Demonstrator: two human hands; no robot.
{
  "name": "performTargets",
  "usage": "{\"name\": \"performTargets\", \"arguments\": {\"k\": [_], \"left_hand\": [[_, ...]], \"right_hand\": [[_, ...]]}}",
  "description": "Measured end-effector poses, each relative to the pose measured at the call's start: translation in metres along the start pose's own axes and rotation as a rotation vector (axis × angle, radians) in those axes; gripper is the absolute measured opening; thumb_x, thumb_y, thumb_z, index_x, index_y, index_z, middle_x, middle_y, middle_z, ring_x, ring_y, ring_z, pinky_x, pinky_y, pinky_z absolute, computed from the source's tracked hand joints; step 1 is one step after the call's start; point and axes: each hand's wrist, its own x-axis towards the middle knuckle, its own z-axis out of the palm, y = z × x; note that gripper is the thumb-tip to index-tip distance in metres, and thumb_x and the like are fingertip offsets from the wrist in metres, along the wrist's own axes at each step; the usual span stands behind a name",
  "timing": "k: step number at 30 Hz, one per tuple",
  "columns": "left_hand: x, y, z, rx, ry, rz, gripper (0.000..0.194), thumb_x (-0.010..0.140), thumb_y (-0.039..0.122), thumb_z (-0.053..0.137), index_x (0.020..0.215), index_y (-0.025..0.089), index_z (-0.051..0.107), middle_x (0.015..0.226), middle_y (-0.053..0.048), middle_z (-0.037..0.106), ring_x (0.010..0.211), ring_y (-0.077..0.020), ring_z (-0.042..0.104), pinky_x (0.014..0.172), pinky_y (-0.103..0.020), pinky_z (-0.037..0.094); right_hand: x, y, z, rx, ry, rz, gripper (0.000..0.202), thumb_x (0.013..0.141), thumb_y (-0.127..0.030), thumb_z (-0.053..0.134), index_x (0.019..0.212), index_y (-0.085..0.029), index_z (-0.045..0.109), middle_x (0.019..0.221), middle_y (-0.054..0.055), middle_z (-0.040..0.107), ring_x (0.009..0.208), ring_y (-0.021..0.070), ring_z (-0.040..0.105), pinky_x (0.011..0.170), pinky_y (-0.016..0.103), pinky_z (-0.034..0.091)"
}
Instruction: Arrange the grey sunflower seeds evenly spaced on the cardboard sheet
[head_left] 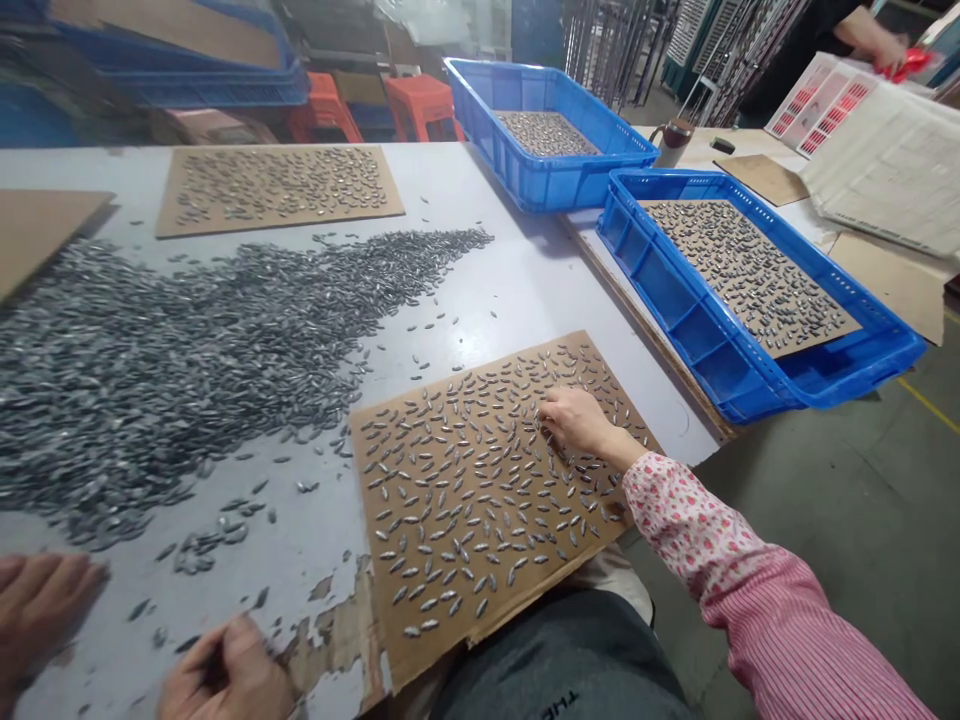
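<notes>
My right hand (571, 418), in a pink patterned sleeve, reaches over the right part of a brown cardboard sheet (480, 655). Its fingertips are drawn together low over small silver spindle-shaped pieces (454, 550) laid out separately across the sheet; anything between them is hidden. At the bottom edge my left hand (229, 675) is closed, thumb and fingers together, around something dark that I cannot make out. Just above it lies a small loose cluster of pieces (199, 550). A large heap of the same pieces (195, 350) covers the left of the white table (525, 280).
Another person's hand (45, 605) rests at the lower left. Piece-covered cardboard (277, 185) and a bare sheet (45, 225) lie behind the heap. Two blue crates (559, 185) (697, 335) hold filled sheets at the right. A cup (673, 142) and a person's hand (874, 40) are behind.
</notes>
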Motion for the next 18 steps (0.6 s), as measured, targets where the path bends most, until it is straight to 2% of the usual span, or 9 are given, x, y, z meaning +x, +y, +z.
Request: {"name": "performTargets", "arguments": {"k": [3, 9, 18], "left_hand": [[-0.001, 0.007, 0.001, 0.024, 0.077, -0.029, 0.032, 0.064, 0.047, 0.058, 0.076, 0.018, 0.065, 0.062, 0.000, 0.049, 0.059, -0.0182, 0.048, 0.066, -0.036, 0.044], [-0.003, 0.016, -0.001, 0.096, 0.092, -0.029, 0.035, 0.067, 0.048, 0.057, 0.079, 0.017, 0.069, 0.056, 0.000, 0.049, 0.058, -0.0193, 0.051, 0.068, -0.037, 0.048], [-0.002, 0.006, 0.002, 0.061, 0.106, -0.027, 0.036, 0.066, 0.044, 0.059, 0.082, 0.014, 0.070, 0.063, -0.001, 0.055, 0.061, -0.0179, 0.054, 0.065, -0.032, 0.047]], "right_hand": [[0.002, -0.002, 0.000, 0.012, -0.005, -0.039, 0.020, 0.091, -0.022, 0.048, 0.085, -0.018, 0.067, 0.088, 0.006, 0.059, 0.081, 0.0152, 0.050, 0.063, 0.026, 0.029], [0.005, -0.005, -0.001, -0.008, -0.009, -0.085, 0.023, 0.091, -0.020, 0.046, 0.085, -0.017, 0.068, 0.084, 0.007, 0.057, 0.074, 0.0144, 0.047, 0.060, 0.026, 0.028], [0.007, -0.004, 0.005, -0.057, -0.021, -0.089, 0.023, 0.091, -0.021, 0.047, 0.083, -0.016, 0.068, 0.086, 0.008, 0.058, 0.076, 0.0149, 0.048, 0.061, 0.026, 0.029]]}}
